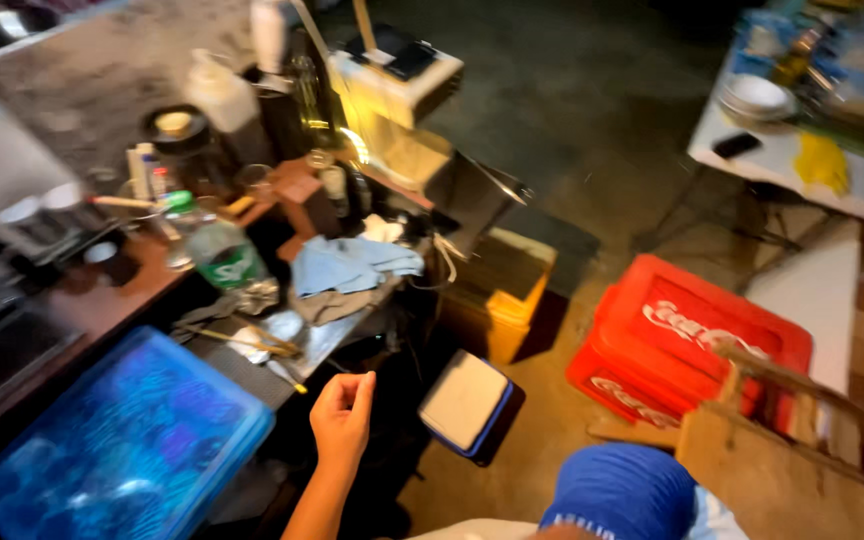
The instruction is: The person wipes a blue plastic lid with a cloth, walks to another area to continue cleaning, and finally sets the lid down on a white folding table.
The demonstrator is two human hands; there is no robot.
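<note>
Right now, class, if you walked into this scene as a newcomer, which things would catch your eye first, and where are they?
The bright red plastic crate on the floor at right stands out first, beside a rough wooden frame. At lower left lies a glowing translucent blue plastic box. Between them one bare hand is raised, empty, below a cluttered worktable that bears a clear plastic bottle with a green cap and a crumpled grey-blue cloth.

Blue lidded bin (122, 450) taken as landmark. Up from it, the bench (102, 305) was crowded: plastic bottle (217, 250), grey cloth (347, 265), jars. Right of it, a dark open gap ran to a tilted white-topped box (467, 400). Further right, bare floor before the red crate (687, 345).
</note>
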